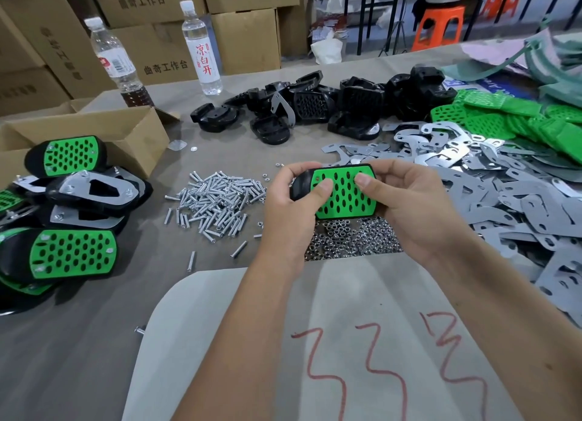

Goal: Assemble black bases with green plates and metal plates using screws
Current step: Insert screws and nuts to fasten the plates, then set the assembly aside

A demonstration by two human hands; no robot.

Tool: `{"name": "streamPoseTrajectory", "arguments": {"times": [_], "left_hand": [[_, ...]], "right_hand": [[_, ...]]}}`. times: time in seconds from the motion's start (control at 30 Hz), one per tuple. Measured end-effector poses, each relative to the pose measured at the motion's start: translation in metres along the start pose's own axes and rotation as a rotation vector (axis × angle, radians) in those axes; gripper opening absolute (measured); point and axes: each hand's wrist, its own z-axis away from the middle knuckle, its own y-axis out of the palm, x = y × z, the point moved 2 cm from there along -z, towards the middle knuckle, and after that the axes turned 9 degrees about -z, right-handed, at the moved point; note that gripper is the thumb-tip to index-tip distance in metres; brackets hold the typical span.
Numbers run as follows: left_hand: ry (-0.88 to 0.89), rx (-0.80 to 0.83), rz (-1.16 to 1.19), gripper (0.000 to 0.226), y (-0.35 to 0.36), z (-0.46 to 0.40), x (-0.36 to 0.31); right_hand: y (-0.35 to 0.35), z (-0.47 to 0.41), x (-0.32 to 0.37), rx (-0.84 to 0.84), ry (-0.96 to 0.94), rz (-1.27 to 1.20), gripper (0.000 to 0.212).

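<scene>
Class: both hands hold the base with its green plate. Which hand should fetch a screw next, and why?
Probably the left hand: the pile of silver screws lies on its side, while the right hand can keep gripping the black base with the perforated green plate.

Even, diffuse indoor light fills the scene, bright enough to show colour cleanly. Shadows are soft and short: a faint one lies under the two hands, and darker pools sit beneath the black bases [330, 105] beyond the grip. Small glints speckle the screws [217, 200] just left of the grip and the metal plates [504, 184] to its right (nothing blown out). Focus is sharpest near the grip. Wide-angle distortion bends the cardboard boxes [151, 26] and water bottles [201, 47] far behind, and the corners look slightly smeared.
</scene>
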Motion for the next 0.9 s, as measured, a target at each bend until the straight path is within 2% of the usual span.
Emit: {"name": "streamPoseTrajectory", "arguments": {"times": [0.17,0.33,0.53,0.6,0.67,0.73,0.8,0.9], "left_hand": [[0.013,-0.028,0.097,0.023,-0.003,-0.001,-0.003],[-0.075,0.059,0.243,0.025,-0.005,-0.001,-0.004],[-0.030,-0.129,0.192,0.023,-0.003,-0.003,0.001],[-0.004,-0.073,0.075,0.027,-0.008,-0.005,0.002],[0.010,0.042,-0.022,0.040,-0.011,-0.005,0.002],[0.002,0.130,0.005,0.049,-0.011,-0.004,0.001],[-0.012,0.185,0.100,0.051,-0.012,-0.003,-0.002],[-0.031,0.293,0.133,0.049,-0.017,-0.004,-0.004]], "right_hand": [[0.002,0.002,0.001,0.165,0.091,0.018,0.029],[0.004,0.002,0.004,0.193,0.048,0.000,0.037],[0.004,0.004,0.000,0.258,0.127,0.053,0.028],[0.004,0.004,-0.002,0.198,0.094,0.066,0.023],[0.003,0.002,-0.001,0.157,0.072,0.026,0.022],[0.000,0.002,0.003,0.183,0.089,-0.030,0.027],[-0.002,0.003,0.007,0.250,0.101,-0.087,0.036],[-0.002,0.005,0.012,0.310,0.064,-0.086,0.038]]}}
